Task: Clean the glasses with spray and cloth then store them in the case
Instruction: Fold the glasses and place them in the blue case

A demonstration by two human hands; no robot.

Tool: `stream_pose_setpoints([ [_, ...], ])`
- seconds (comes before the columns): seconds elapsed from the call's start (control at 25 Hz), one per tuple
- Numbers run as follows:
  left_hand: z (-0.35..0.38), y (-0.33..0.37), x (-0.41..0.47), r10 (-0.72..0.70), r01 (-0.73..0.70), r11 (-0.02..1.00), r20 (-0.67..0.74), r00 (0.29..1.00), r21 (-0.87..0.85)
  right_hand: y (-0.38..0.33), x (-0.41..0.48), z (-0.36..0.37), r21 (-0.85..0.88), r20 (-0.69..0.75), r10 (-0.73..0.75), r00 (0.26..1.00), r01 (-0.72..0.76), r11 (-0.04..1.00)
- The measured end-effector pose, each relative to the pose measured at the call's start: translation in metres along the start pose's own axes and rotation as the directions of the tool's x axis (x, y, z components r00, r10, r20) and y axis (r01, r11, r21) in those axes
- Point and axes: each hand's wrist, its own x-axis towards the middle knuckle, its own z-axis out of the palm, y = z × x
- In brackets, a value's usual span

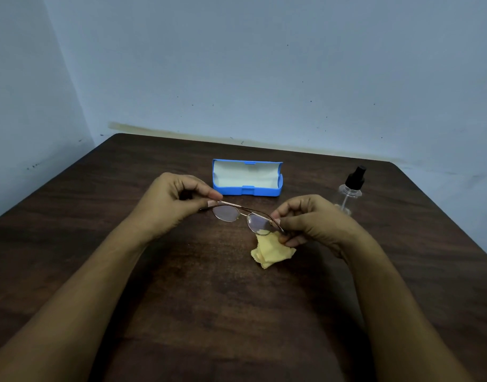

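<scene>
The left hand (178,199) pinches the left end of the glasses (238,213) between thumb and forefinger, holding them above the table (85,202). The frame's long axis runs left to right, with its right end slightly nearer. The temples look folded in, though the thin metal is hard to read. Just beyond lies the open case (236,192), almost parallel to the frame and closest to the left hand, so storing them likely means a short carry away. The yellow cloth (274,252) lies on the wood beneath the right hand (316,224), which pinches the right end. The spray bottle (349,191) stands far right.
</scene>
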Motion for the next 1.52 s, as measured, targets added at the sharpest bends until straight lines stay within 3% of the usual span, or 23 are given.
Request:
stream_pose_setpoints([
  [0.32, 0.003, -0.005, 0.005, 0.054, -0.053, 0.998, -0.031, 0.998, 0.033, -0.001, 0.005, 0.001, -0.242, -0.108, -0.158, 0.982, 0.128, 0.962],
  [0.56, 0.009, -0.013, 0.019, 0.134, -0.082, 0.946, -0.147, 0.98, 0.314, -0.01, 0.015, 0.004, -0.492, -0.242, -0.435, 0.867, 0.277, 0.825],
  [0.8, 0.008, -0.012, 0.044, 0.175, -0.059, 0.868, -0.191, 0.966, 0.493, -0.02, 0.035, -0.005, -0.606, -0.328, -0.496, 0.804, 0.223, 0.763],
  [1.08, 0.018, -0.012, 0.076, 0.152, 0.044, 0.804, -0.277, 0.949, 0.593, -0.029, 0.068, -0.009, -0.658, -0.429, -0.511, 0.745, 0.131, 0.742],
  [1.52, 0.031, -0.043, 0.079, 0.051, 0.105, 0.898, -0.338, 0.94, 0.427, -0.004, 0.09, -0.006, -0.489, -0.506, -0.435, 0.744, 0.168, 0.856],
])
